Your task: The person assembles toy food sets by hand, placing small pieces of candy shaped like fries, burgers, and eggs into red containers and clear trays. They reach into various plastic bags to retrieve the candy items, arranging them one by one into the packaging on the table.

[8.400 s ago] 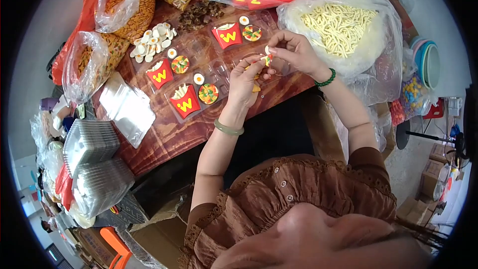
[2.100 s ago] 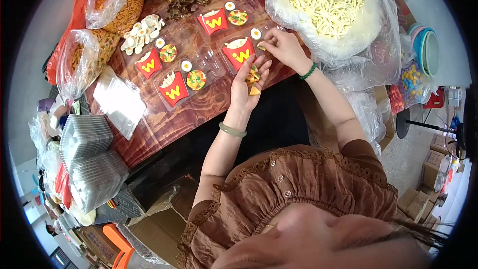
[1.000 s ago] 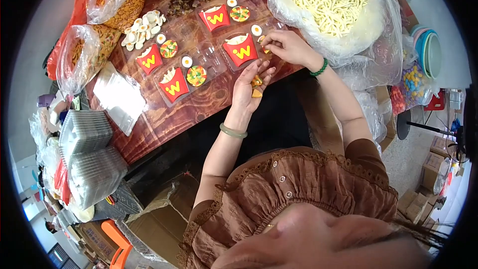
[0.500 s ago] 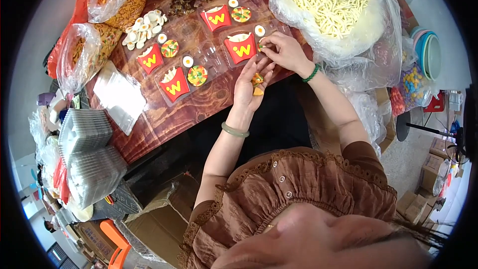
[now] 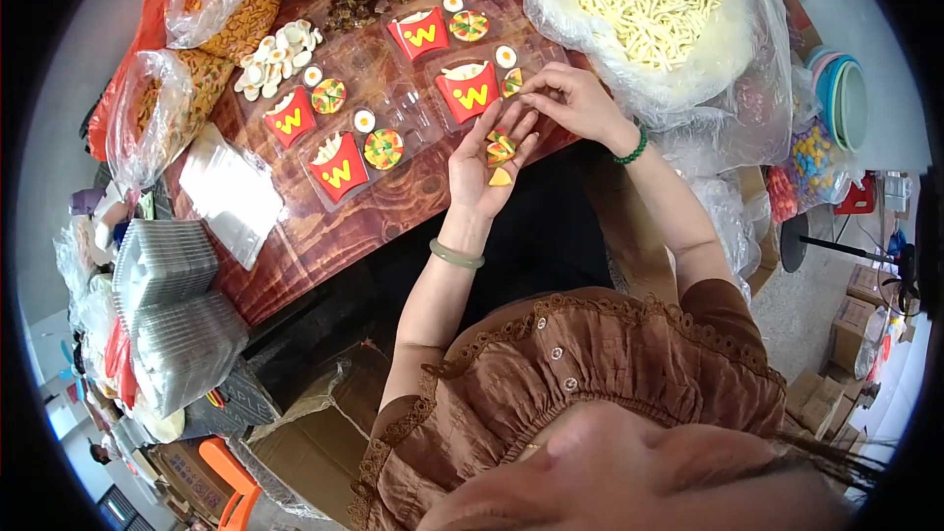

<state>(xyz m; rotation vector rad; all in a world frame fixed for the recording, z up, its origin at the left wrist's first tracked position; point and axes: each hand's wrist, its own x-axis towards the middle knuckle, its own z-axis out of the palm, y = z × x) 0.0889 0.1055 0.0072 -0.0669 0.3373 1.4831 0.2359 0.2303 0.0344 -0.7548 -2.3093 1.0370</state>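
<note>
Pizza slices (image 5: 500, 148) red, green, yellow, perhaps orange; fries box (image 5: 467, 94) red, yellow-marked.

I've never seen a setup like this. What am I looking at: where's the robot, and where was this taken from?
There's no robot here: these are a person's bare hands. One camera, worn on the head, looks forward and down, and its wide lens rounds the picture.

The left hand lies palm up, holding small colourful wedges. The right hand is near a pizza-like piece; whether its fingertips grip anything is hard to tell.

On the wood-patterned table are four red fries cartons with yellow marks, a pile of egg-like pieces, and an open plastic bag of pale strips.
</note>
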